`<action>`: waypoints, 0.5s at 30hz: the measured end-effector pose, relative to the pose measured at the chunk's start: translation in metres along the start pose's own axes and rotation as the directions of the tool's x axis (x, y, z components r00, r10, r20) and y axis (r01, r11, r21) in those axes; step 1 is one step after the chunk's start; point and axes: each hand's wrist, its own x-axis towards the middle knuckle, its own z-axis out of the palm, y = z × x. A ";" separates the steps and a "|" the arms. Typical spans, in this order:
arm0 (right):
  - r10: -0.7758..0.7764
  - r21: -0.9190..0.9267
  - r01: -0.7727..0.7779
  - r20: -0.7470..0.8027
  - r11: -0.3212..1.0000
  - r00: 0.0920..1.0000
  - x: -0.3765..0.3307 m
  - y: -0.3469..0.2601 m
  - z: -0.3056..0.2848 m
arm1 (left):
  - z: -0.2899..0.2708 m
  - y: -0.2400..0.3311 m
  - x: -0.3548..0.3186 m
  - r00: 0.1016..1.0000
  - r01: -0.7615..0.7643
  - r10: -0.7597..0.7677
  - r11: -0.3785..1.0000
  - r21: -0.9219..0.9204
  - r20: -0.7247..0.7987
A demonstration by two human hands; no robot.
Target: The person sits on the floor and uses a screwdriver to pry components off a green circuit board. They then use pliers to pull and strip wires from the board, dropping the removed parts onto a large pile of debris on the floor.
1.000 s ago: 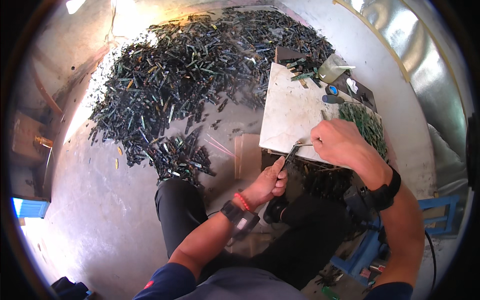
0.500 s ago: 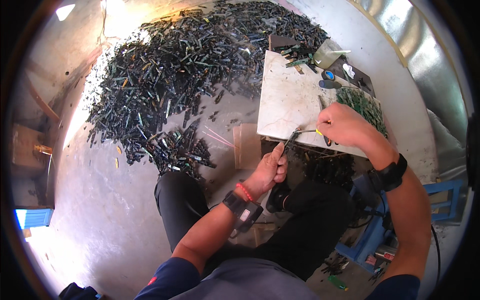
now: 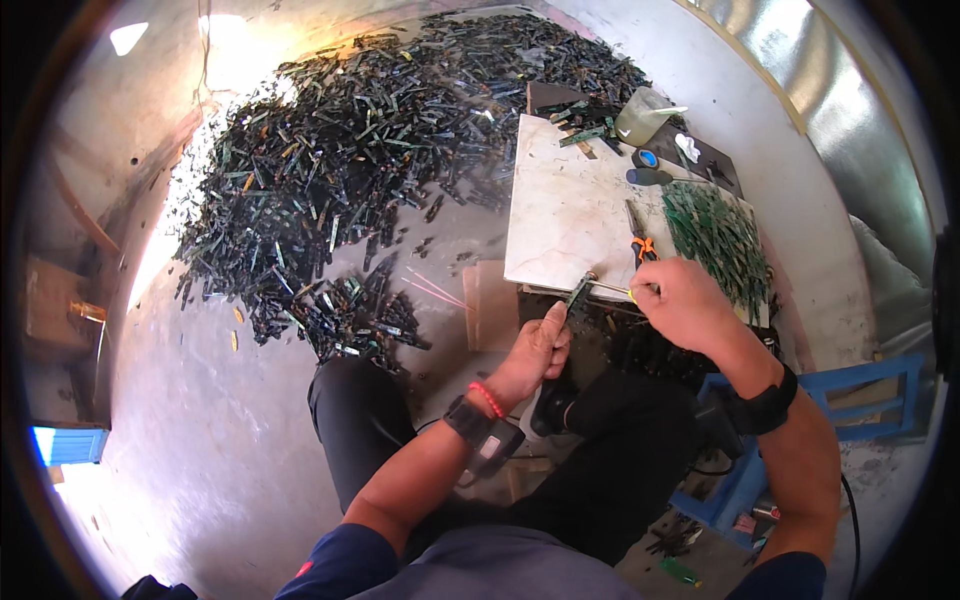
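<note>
My left hand [image 3: 540,348] pinches the lower end of a narrow dark green circuit board strip [image 3: 578,294], held at a slant by the white board's near edge. The fingers of my right hand [image 3: 680,302] are closed round a thin screwdriver [image 3: 612,289], with a bit of yellow showing at the fist; most of its handle is hidden. Its metal shaft points left and meets the strip's upper end. Just beyond my right hand, pliers with orange and black grips [image 3: 642,240] lie on the white board [image 3: 560,215].
Many green strips [image 3: 712,240] lie piled on the board's right side. Behind them are a blue and black roll [image 3: 646,159], a dark-handled tool [image 3: 650,177] and a cloudy plastic cup [image 3: 640,118]. A large heap of dark strips [image 3: 340,150] covers the far floor. A blue stool [image 3: 740,490] stands at right.
My right hand has come down and slightly toward me, uncovering the pliers. The screwdriver's shaft now slants, its tip still at the strip. The whole view has shifted a little.
</note>
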 end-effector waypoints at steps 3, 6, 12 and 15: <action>0.393 0.508 -0.476 0.268 0.718 0.879 -0.005 0.002 -0.004 | 0.000 0.003 -0.002 0.998 -0.052 0.052 0.998 0.048 -0.019; 0.193 0.397 -0.173 -0.011 0.901 0.981 -0.022 0.021 0.019 | 0.002 0.001 0.000 0.997 -0.070 0.068 0.992 0.109 0.026; -0.268 -0.299 0.223 -0.118 0.928 0.956 -0.029 0.003 0.011 | -0.005 0.004 -0.001 1.000 0.004 -0.005 0.998 0.059 0.012; -0.301 -0.246 0.257 -0.165 0.935 0.939 -0.029 0.013 0.012 | -0.005 0.008 -0.001 0.995 0.060 -0.057 0.998 -0.026 0.087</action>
